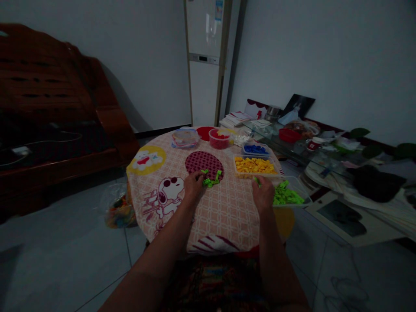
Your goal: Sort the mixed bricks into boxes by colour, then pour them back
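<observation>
My left hand (194, 182) is over the middle of the table, fingers pinched on a small green plastic block (204, 171). Beside its fingertips lies a small cluster of green blocks (211, 183), at the lower edge of a dark red printed circle on the cloth. My right hand (264, 194) is closed on another green block (258, 182), which shows at its fingertips. Just right of that hand, a clear plastic container (307, 195) holds many loose green blocks (287, 195). Behind the right hand stands a container of yellow blocks (255, 165).
Blue pieces (255, 149) fill a tub behind the yellow ones. A round tub with red contents (219, 139) and a flat clear box (185, 138) stand at the far edge of the patterned tablecloth (224, 221). A cluttered glass table (276, 138) adjoins at right; a wooden bench (110, 115) is left.
</observation>
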Demonstrator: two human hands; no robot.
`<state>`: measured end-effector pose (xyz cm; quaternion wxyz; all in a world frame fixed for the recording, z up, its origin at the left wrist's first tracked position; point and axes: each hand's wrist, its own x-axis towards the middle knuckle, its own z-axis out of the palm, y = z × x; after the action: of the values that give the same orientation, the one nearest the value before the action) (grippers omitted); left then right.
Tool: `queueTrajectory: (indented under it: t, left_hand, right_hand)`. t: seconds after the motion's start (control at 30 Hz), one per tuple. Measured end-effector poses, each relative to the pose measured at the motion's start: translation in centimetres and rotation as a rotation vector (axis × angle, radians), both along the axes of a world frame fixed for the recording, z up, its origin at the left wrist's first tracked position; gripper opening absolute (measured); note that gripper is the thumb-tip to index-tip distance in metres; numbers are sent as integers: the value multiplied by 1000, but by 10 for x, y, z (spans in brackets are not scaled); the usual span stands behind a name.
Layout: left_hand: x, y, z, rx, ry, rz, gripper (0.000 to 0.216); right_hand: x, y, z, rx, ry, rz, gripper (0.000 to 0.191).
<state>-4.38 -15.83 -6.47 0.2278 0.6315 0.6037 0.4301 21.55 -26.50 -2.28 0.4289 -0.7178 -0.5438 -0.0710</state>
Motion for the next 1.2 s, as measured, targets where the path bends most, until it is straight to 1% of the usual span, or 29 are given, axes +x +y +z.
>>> queueTrajectory:
  t: [0.07,0.13,0.23,0.3,0.43,0.5,0.6,0.7,0.8,0.9,0.97,1.03,1.07,1.13,1.2]
  left_hand:
    - [0,0,0,-7,5,-2,27]
    - [0,0,0,-13,9,-4,28]
    - [-1,2,-3,-7,11,-1,28]
    - [-1,2,-4,-1,5,-2,28]
    - [-1,1,-2,-7,0,1,27]
    - [0,0,1,-4,-4,1,27]
    - [1,-3,4,-4,-12,-1,27]
    - [1,-3,6,-8,-5,0,27]
    - [1,-2,4,-13,-5,-4,28]
    - [1,-1,2,-6,-7,1,27]
    - [0,0,1,0,2,5,27]
    - [0,-1,1,1,9,3,27]
    - [0,-1,1,1,10,1,26]
    - [0,-1,1,0,4,-1,26]
    - [0,-1,0,-1,-4,0,26]
  right_hand:
    - [17,-3,1,-27,-37,-86,29]
    - [27,-6,-1,-60,-62,-137,29]
    - [22,-7,-5,-70,-78,-146,29]
    - [7,-6,-6,-51,-78,-94,29]
    - [-27,1,-5,-16,-81,84,27]
    - [-33,3,-4,-16,-82,105,27]
    - [-21,3,-3,-10,-78,32,27]
    - [7,1,-2,-3,-74,-58,28]
    - [30,-3,-1,-46,-64,-161,29]
    - [33,-5,-1,-81,-62,-209,29]
    - [23,-5,-1,-77,-71,-177,29]
    - [5,-3,-2,-65,-77,-100,28]
    - [-7,-2,-2,-54,-81,-48,28]
    - [-30,4,-4,-50,-92,104,27]
    - [-53,13,-6,-69,-87,232,28]
